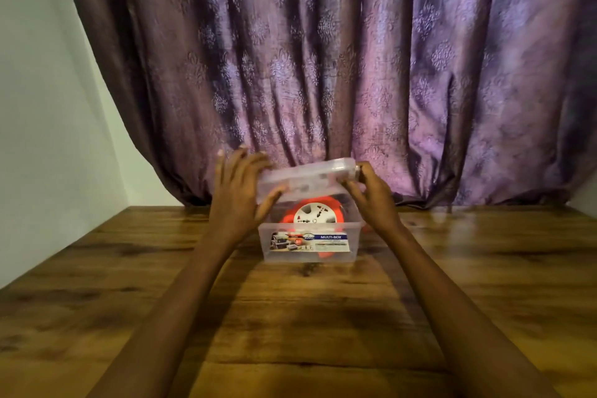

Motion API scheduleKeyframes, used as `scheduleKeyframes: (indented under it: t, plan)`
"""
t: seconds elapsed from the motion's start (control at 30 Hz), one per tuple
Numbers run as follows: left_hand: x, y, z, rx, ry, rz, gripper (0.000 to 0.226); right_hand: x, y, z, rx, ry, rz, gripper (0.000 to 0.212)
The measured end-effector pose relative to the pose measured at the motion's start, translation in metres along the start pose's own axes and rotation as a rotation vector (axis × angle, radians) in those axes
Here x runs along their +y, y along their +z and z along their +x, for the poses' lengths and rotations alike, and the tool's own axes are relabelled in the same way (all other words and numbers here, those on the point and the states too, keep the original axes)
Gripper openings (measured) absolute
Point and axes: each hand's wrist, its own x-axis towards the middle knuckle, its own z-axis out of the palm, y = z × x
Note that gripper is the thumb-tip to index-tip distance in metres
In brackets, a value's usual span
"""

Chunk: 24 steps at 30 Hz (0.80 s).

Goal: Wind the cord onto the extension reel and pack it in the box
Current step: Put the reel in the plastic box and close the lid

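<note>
A clear plastic box (274,254) with a "MULTI-BOX" label stands in the middle of the wooden table. Inside it lies the orange extension reel (315,213) with a white socket face turned up. Just above the box, tilted and slightly blurred, is the clear lid (307,176). My left hand (240,194) holds the lid's left end with the fingers spread over it. My right hand (374,195) grips the lid's right end between thumb and fingers. No loose cord shows outside the box.
The wooden table (307,317) stretches toward me and to both sides. A purple patterned curtain (323,58) hangs right behind the box, touching the table. A pale wall (48,107) runs along the left edge.
</note>
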Motion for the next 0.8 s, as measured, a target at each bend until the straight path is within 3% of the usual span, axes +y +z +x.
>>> scheduleKeyframes:
  t: [0.1,0.17,0.2,0.27,0.37,0.5,0.6,0.7,0.8]
  plan:
    - [-0.007,0.003,-0.004,0.129,-0.441,-0.414,0.057,0.009,-0.005,0.001,0.058,0.109,0.125,0.027]
    - [-0.007,0.009,-0.007,0.06,-0.602,-0.746,0.051,0.01,-0.006,0.001,0.06,0.166,0.291,0.026]
    - [-0.006,0.012,-0.008,0.011,-0.626,-0.802,0.051,0.009,-0.006,0.002,0.055,0.188,0.36,0.025]
    - [-0.005,0.018,-0.01,-0.016,-0.66,-0.816,0.053,0.005,-0.005,0.003,0.036,0.213,0.462,0.029]
    - [-0.004,0.026,-0.01,0.072,-0.731,-0.795,0.047,0.004,-0.001,0.004,0.068,0.316,0.552,0.035]
    - [-0.003,0.035,-0.011,0.013,-0.865,-0.737,0.029,0.015,-0.003,-0.001,0.085,0.445,0.157,0.031]
    - [-0.011,0.044,-0.018,-0.094,-1.047,-0.622,0.028,0.023,-0.002,-0.006,-0.005,0.537,-0.078,0.046]
    - [-0.016,0.048,-0.025,-0.219,-1.129,-0.542,0.038,0.029,0.0,-0.003,-0.104,0.636,-0.178,0.046]
    - [-0.018,0.049,-0.031,-0.307,-1.091,-0.492,0.039,0.03,0.0,0.002,-0.198,0.67,-0.143,0.037]
